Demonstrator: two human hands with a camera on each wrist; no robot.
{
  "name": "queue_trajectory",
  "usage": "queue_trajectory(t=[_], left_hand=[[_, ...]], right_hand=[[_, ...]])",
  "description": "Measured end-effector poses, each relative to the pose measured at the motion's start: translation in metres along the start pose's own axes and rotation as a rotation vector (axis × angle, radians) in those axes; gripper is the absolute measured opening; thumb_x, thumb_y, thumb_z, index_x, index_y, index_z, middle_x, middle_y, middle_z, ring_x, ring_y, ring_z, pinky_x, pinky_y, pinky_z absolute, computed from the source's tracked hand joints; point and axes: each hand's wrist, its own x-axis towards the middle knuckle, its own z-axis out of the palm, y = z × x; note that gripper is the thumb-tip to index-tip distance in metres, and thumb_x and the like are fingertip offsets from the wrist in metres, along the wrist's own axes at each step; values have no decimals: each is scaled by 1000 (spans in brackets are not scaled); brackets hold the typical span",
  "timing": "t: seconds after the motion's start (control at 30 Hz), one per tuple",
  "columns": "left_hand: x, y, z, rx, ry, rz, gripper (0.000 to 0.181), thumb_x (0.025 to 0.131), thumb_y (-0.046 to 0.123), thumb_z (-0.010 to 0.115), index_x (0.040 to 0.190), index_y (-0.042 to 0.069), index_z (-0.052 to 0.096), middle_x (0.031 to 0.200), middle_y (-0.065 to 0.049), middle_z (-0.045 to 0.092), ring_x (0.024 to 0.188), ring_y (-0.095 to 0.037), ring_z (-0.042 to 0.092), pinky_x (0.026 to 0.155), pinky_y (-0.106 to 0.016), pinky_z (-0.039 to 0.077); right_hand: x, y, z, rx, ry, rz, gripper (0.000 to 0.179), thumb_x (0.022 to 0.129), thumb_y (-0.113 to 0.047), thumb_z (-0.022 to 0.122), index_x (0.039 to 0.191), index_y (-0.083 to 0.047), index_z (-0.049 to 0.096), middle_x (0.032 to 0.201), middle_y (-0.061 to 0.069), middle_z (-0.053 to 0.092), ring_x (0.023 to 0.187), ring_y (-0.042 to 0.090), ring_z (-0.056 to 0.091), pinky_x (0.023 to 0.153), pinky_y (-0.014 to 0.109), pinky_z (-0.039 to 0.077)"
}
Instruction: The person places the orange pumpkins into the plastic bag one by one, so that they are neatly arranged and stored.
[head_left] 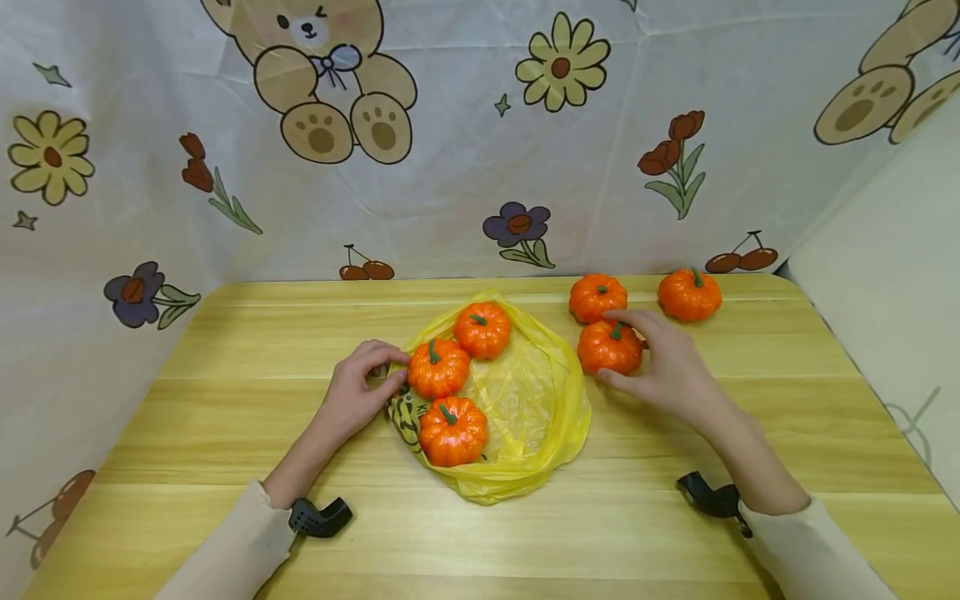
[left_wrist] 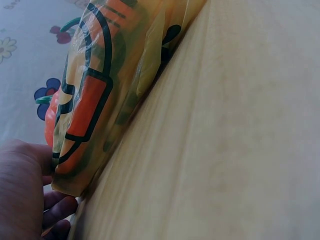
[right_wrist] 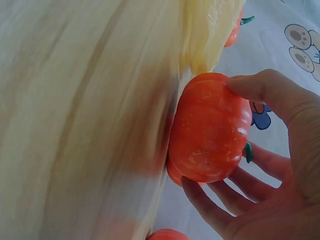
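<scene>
Well, the trouble I'd look for is at the right hand, whose thumb and fingers are curled about the gripped pumpkin on the desk, just outside the yellow bag. That skin looks glossy, so a light fingertip hold could slip and let it roll. The rear pumpkin sits right behind, whether touching I can't quite tell; a careless lift might knock it away. The bag's wall looks thin and slack: brought in too low, a pumpkin would likely snag the rim and fold it inward. Over at the bag's left edge, the left hand seems to pinch the rim between thumb and fingers, close by the nearest pumpkin inside; tugging there could tip that side, where all the weight lies.

Counting up, I make it six pumpkins: three inside the bag, bunched to the left, and three outside, the far-right pumpkin standing apart. There's one bag, two hands, and two black wrist cameras, one by each sleeve.
</scene>
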Motion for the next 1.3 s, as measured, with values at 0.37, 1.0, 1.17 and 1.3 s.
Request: queue_trajectory(t=[0.37, 1.0, 1.17, 1.3], left_hand=[[0, 0, 0, 4, -3, 2, 17, 96, 5, 76, 109, 15, 79, 113, -1, 72, 104, -18, 62, 84, -26, 48], [0, 2, 0, 0, -2, 9, 17, 95, 3, 76, 108, 14, 78, 113, -2, 72, 102, -19, 61, 83, -26, 47], [0, 0, 0, -3, 0, 10, 16, 96, 4, 76, 108, 14, 79, 113, -2, 72, 101, -18, 61, 83, -26, 47], [-1, -1, 0, -8, 0, 11, 16, 96, 5, 76, 108, 15, 79, 113, -1, 72, 102, -18, 61, 84, -26, 47]], right_hand=[[-1, -5, -6, 3, 51, 6, 74, 75, -16, 93, 141, -9, 61, 135, 10, 66, 121, 27, 61, 91, 51, 56], [11, -43, 0, 79, 33, -119, 70, 77, -13, 90, 140, -9, 61, 135, 8, 67, 118, 25, 63, 89, 47, 58], [15, -60, 10, 108, -11, -143, 71, 77, -18, 91, 141, -10, 62, 136, 6, 66, 115, 24, 65, 90, 46, 57], [17, -72, 19, 132, -51, -151, 70, 77, -20, 89, 141, -10, 61, 136, 5, 65, 117, 25, 66, 96, 48, 56]])
